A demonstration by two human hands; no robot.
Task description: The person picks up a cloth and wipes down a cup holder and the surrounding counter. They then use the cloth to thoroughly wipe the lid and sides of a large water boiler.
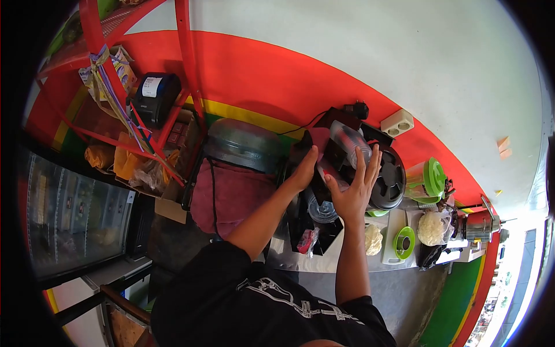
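My right hand [354, 189] is spread, fingers stretched up and apart, its fingertips overlapping a stack of clear plastic cups [348, 140] in a dark organizer. My left hand [304, 169] is seen side-on, its fingers straight and pointing up beside the organizer, partly hidden. Just past its fingertips lies a maroon cloth [318, 139]. Below, between the two hands, clear round plastic lids [322, 209] sit in a black tray [328, 243]. A small red-and-clear packet [308, 240] rests at the tray's near end.
Right of my hands stands a round black lid or appliance [388, 179]. A green-lidded container [428, 176], a green bowl [404, 242] and bagged pale food [432, 228] follow along the steel counter. To the left are a maroon towel [231, 196], a red rack [184, 58] and a receipt printer [155, 99].
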